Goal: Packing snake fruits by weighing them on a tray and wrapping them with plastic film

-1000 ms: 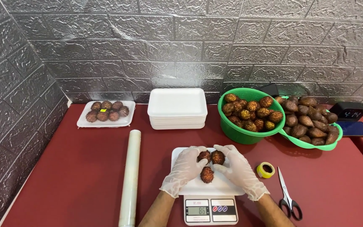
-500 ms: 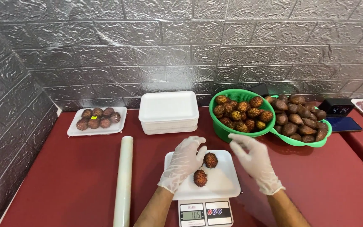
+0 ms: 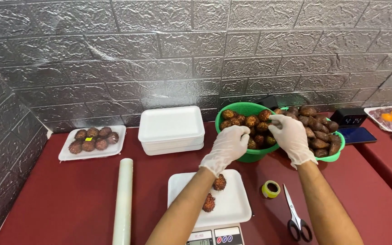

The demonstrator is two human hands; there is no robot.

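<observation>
I am reaching both gloved hands into a round green plastic basket (image 3: 246, 110) heaped with scaly reddish-brown fruit (image 3: 250, 121), which is sitting on the dark red table (image 3: 46, 199) near the grey brick-patterned wall. My left hand (image 3: 227, 146), in a thin white glove, is hovering over the near rim of the basket with the fingers curled downward; I cannot tell whether they are closing on a fruit. My right hand (image 3: 290, 136), also gloved, is resting on the pile at the basket's right side, fingertips pinching at one fruit on top. Just beside it, a second green basket (image 3: 336, 152) is holding darker brown fruit. Nearer to me, a white foam tray (image 3: 232, 202) is lying on a small digital scale (image 3: 214, 236), with two of the scaly fruit on it. To the right of the tray are lying a small yellow roll of tape (image 3: 271, 189) and black-handled scissors (image 3: 296, 218). To the left are a roll of clear film (image 3: 123, 199), a stack of white foam trays (image 3: 171, 129) and a filled tray of fruit (image 3: 91, 141).
</observation>
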